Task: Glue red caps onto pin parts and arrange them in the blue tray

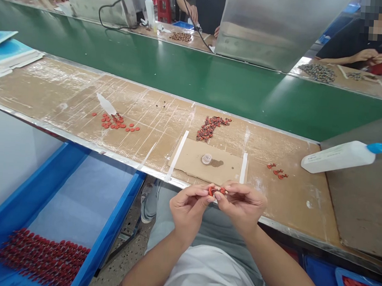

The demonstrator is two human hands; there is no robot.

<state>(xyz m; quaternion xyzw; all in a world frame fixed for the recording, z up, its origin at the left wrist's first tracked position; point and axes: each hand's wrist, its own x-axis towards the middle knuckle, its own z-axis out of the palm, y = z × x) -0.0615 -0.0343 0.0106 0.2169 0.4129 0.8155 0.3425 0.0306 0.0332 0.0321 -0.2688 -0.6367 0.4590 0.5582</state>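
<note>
Red, the small piece [211, 191] is pinched between the fingertips of left hand [190, 205] and right hand [242, 204].

We can read no text, brand, number or sign anywhere. We see faint printing along the side of the white bottle [340, 157] with the blue nozzle, lying at the right end of the bench [291, 201], but its characters are too small and blurred for us to make out a single word.
</note>
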